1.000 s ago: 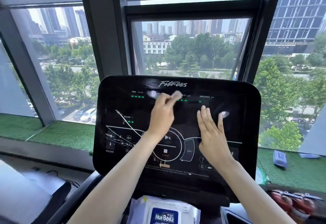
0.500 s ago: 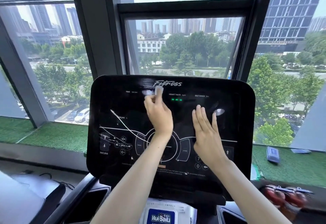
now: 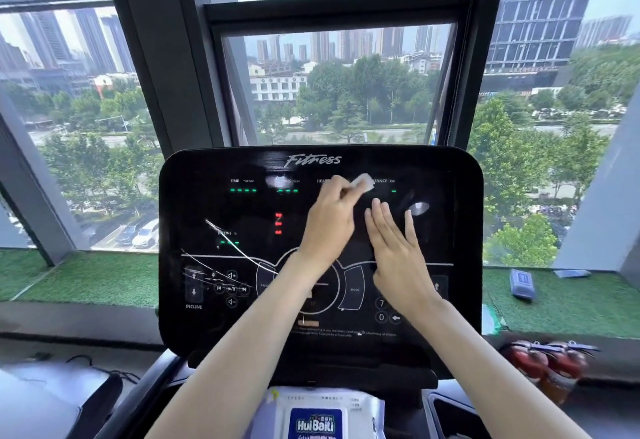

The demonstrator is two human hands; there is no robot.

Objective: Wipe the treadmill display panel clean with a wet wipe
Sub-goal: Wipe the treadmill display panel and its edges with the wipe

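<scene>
The black glossy treadmill display panel (image 3: 214,217) fills the middle of the head view, with green readouts along its top and white control icons lower down. My left hand (image 3: 329,220) pinches a small white wet wipe (image 3: 362,183) against the upper middle of the panel, near the distance readout. My right hand (image 3: 398,251) lies flat on the panel's right half with its fingers straight and together, just right of the left hand. Both forearms cover the lower centre controls.
A pack of wet wipes (image 3: 318,418) lies in the console tray below the panel. Window frames and glass stand right behind the panel. On the green turf sill to the right lies a blue packet (image 3: 522,283). Red fire extinguishers (image 3: 547,366) lie lower right.
My left hand slid the wipe leftward, then back to the right along the panel's top row. My right hand stayed flat on the right half. The head camera moved closer.
</scene>
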